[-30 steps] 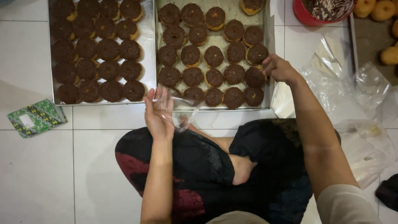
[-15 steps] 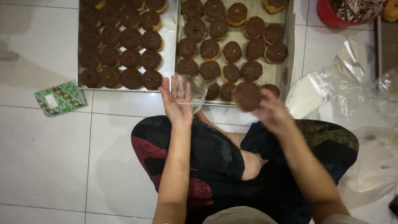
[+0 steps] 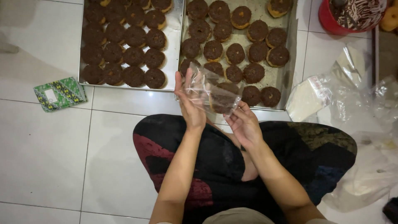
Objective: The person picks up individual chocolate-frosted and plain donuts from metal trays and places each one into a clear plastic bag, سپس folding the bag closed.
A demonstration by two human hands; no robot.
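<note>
My left hand (image 3: 190,103) holds a small clear plastic bag (image 3: 204,85) upright above my lap. A chocolate-sprinkled doughnut (image 3: 222,99) sits inside the bag, and my right hand (image 3: 244,123) supports it from below and the right. Just beyond my hands lies a metal tray (image 3: 281,79) with several chocolate doughnuts in rows. A second metal tray (image 3: 171,54) to its left is packed with several more.
A green patterned packet (image 3: 60,94) lies on the white tile floor at left. A stack of clear plastic bags (image 3: 309,96) and crumpled plastic (image 3: 373,166) lie at right. A red bowl of sprinkles (image 3: 352,14) stands at the top right. My crossed legs fill the lower middle.
My right hand picked a doughnut off the right tray, carried it to the bag in my left hand, and it now sits inside the bag.
</note>
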